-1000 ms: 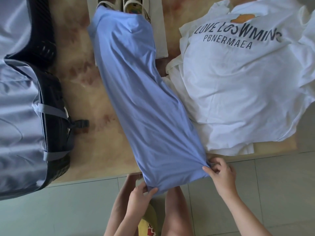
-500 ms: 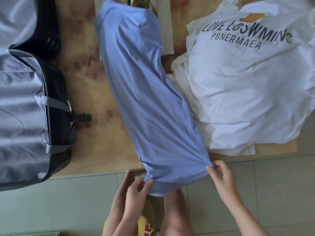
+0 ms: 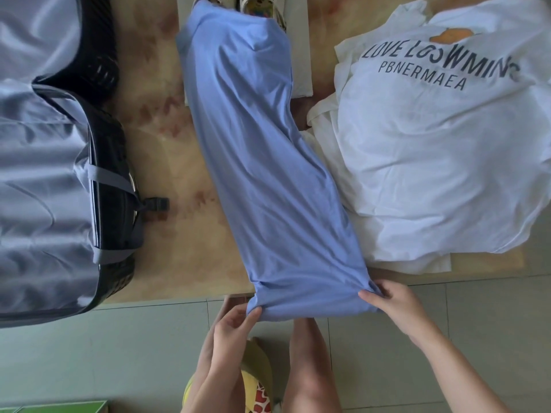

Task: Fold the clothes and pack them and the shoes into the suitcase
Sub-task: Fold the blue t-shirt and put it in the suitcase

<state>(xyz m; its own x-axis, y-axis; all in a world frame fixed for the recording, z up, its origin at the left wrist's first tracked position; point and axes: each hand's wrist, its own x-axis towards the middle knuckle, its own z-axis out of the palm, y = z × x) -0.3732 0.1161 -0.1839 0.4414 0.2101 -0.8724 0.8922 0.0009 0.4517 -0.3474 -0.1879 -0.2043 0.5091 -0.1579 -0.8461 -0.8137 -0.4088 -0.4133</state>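
A long blue garment [image 3: 262,162] lies folded lengthwise down the middle of the table, its near end hanging over the front edge. My left hand [image 3: 235,326] pinches its near left corner and my right hand [image 3: 390,302] pinches its near right corner. A white printed T-shirt [image 3: 441,150] lies crumpled on the right, on top of other white cloth. The open suitcase [image 3: 41,174] with grey lining sits at the left. A pair of shoes [image 3: 256,7] peeks out at the far edge, partly under the blue garment.
The beige marbled table [image 3: 167,144] ends at a front edge just above my hands. A black strap buckle [image 3: 155,204] lies beside the suitcase. A pale bag [image 3: 301,55] lies under the shoes. Grey floor tiles and my legs are below.
Both hands keep their pinch on the blue garment's near corners. The hem has bunched slightly more at each corner, and the view has shifted a little.
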